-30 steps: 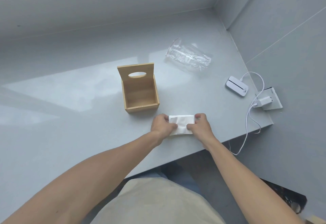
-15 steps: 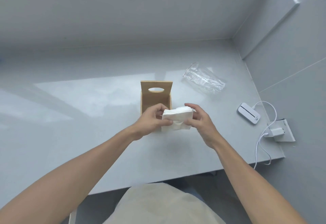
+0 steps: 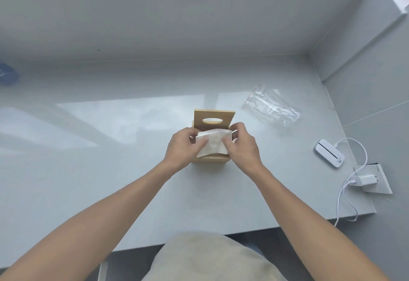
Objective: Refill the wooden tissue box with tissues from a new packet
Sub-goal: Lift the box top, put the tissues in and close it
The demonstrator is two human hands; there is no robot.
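Both your left hand and right hand pinch the ends of the white folded tissue stack, holding it over the open top of the light wooden tissue box with its oval-slotted lid raised behind. Risk, in my judgement: the soft stack may buckle or snag on the rim if pushed in unevenly. No brand, label or writing is legible.

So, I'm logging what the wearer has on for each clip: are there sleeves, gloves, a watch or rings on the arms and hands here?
Nothing worn shows. Both forearms are bare for as far as the picture reaches, with no sleeve edge in view. The left hand and right hand have no gloves, and no watch, band or ring is visible. The only clothing in sight is a beige garment at the bottom.
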